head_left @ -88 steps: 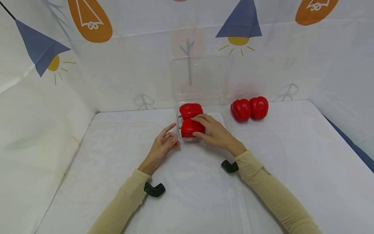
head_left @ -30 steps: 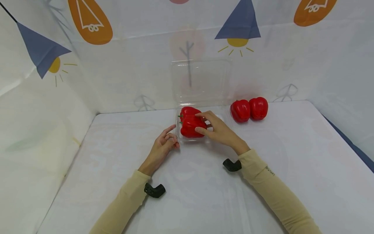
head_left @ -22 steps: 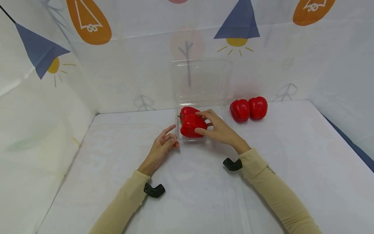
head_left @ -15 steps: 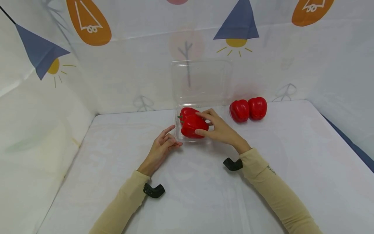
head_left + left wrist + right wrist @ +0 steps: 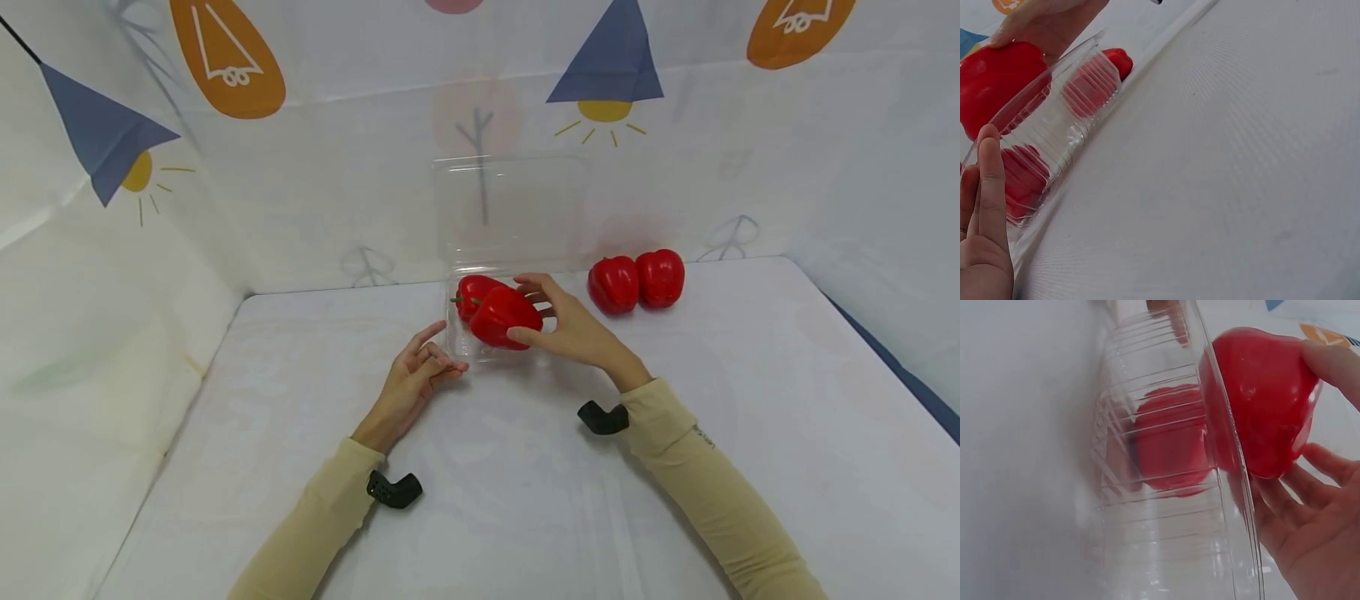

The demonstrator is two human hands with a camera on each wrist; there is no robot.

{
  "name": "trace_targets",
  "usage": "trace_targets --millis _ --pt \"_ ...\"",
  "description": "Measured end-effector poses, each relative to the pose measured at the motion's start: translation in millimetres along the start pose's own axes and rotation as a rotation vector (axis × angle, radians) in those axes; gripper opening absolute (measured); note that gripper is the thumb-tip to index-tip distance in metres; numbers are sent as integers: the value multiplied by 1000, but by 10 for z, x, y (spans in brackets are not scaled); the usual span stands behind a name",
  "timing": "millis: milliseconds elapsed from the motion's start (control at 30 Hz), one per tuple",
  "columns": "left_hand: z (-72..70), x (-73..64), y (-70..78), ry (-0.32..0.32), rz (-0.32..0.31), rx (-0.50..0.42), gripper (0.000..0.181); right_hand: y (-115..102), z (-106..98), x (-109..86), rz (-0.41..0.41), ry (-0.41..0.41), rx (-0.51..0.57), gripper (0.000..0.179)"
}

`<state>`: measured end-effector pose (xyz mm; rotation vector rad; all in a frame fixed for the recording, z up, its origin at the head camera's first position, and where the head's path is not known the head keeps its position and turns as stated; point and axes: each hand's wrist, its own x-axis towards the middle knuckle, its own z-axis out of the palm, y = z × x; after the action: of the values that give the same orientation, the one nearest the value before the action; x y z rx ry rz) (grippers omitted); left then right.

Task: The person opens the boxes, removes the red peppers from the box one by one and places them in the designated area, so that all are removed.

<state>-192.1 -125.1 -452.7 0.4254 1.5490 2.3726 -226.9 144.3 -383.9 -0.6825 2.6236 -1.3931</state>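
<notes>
My right hand point(image 5: 573, 329) holds a red bell pepper point(image 5: 502, 317) between thumb and fingers, its green stem tilted to the upper left. In the right wrist view this bell pepper point(image 5: 1266, 394) sits above the rim of the clear plastic clamshell box point(image 5: 1160, 525). A second red bell pepper point(image 5: 472, 292) lies in the left part of the box, partly covered by the held one; its red shows through the wall in the left wrist view. My left hand point(image 5: 412, 379) is at the box's left front corner, index finger extended along the wall point(image 5: 991, 187).
Two more red bell peppers, one nearer point(image 5: 615, 286) and one beside it point(image 5: 660, 279), stand right of the box near the back wall. The clear lid point(image 5: 513, 208) stands up against the printed curtain. White cloth point(image 5: 487, 500) covers the table.
The right hand has lifted the front pepper and drawn it right, turning its stem from left to upper left. The box has slid slightly left. The left hand has barely moved.
</notes>
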Motion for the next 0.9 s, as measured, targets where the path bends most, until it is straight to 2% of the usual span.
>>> trace_targets --millis 167,367,433,667,900 --pt "-12 -7 -3 8 -10 -22 55 -3 -28 -1 4 -7 26 81" --pt "-1 -24 8 21 -70 -73 21 7 -48 -1 9 -16 38 81" --pt "6 -29 19 25 -84 -95 15 11 -57 -3 7 -13 31 80" --pt "17 -26 33 57 -126 -122 14 -35 -126 -56 7 17 8 77" --pt "6 -33 10 60 -115 -77 12 -51 -200 -92 17 34 -1 76"
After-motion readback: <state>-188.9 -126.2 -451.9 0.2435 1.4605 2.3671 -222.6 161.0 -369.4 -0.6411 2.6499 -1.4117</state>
